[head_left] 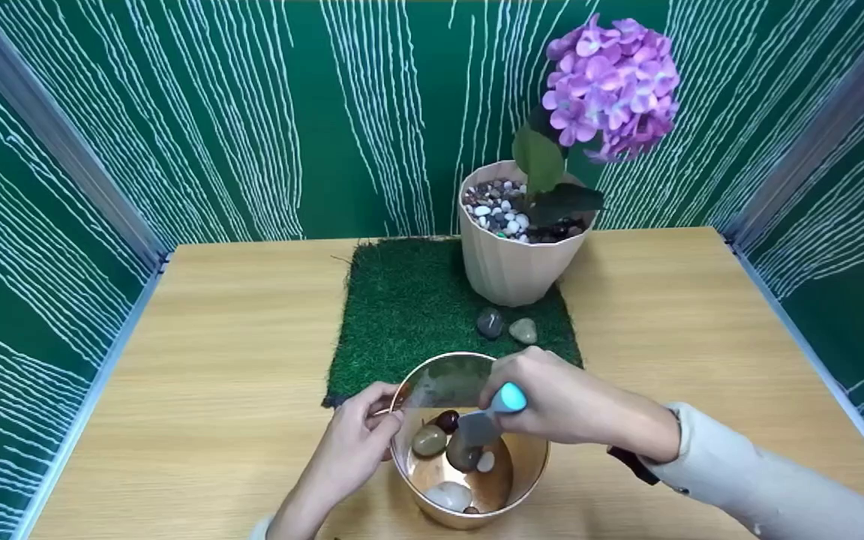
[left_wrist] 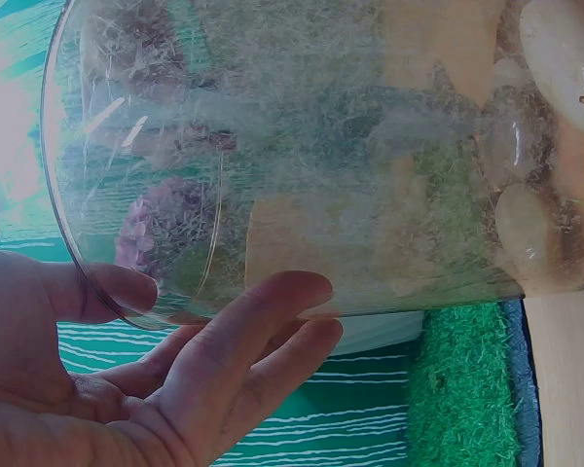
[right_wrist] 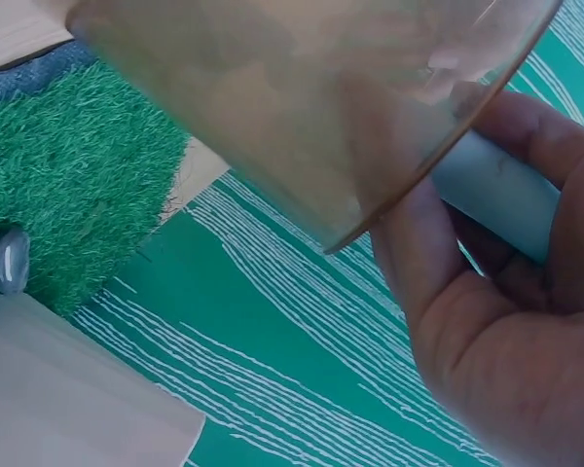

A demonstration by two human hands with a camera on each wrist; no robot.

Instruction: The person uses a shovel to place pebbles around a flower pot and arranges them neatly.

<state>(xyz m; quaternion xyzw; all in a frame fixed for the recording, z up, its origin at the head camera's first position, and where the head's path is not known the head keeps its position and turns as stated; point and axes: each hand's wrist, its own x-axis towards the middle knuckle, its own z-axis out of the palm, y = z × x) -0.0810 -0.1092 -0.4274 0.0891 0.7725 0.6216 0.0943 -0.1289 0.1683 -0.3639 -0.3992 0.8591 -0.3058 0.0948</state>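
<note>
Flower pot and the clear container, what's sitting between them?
Head view: a dark stone and a paler stone lie on the green turf mat between the flower pot and the clear container.

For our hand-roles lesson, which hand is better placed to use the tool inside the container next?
Likely the right hand: it grips the tool over the container, which the left hand holds.

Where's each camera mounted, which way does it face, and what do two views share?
Head: head-worn, facing forward and down at the clear container; left hand, right hand and right sleeve show.
Left wrist: wrist-worn, facing the clear container's side; left hand shows.
Right wrist: wrist-worn, facing the clear container's rim and the tool handle; right hand shows.
Shared: head and left wrist both show the purple flower and grass mat.
</note>
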